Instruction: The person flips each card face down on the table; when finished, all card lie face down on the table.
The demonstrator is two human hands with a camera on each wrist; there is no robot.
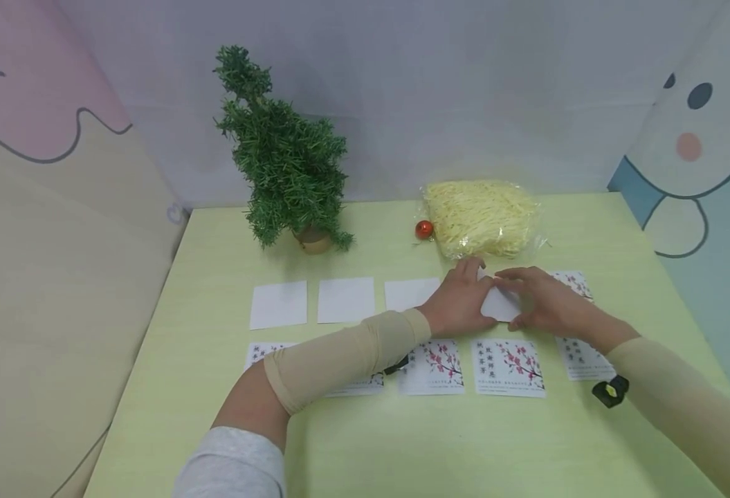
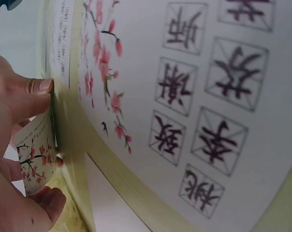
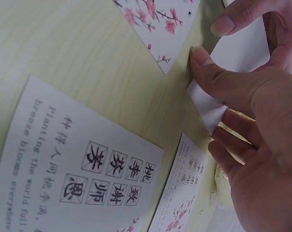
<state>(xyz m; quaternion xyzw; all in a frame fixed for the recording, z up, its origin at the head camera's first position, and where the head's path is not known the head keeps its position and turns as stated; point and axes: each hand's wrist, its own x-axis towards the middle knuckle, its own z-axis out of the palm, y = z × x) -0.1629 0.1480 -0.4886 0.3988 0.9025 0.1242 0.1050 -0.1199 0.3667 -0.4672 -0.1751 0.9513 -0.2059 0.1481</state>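
In the head view my left hand (image 1: 461,302) and right hand (image 1: 554,304) hold one card (image 1: 500,305) between them, its white face up. The card's lower face bears pink blossoms, visible in the left wrist view below the thumbs. Left fingers grip the card's far edge, with the thumb at its near edge. On the right side, my right hand (image 3: 262,116) pinches the card (image 3: 238,53) between thumb and fingers. A printed card (image 1: 510,367) lies flat just in front of the hands, and another (image 1: 573,282) lies partly hidden behind the right hand.
White cards (image 1: 346,300) form a back row; printed cards (image 1: 432,367) form a front row, partly covered by my left arm. Behind stand a small artificial tree (image 1: 284,159), a red ball (image 1: 423,229) and a clear bag of pale yellow shreds (image 1: 483,218) on the table (image 1: 402,449).
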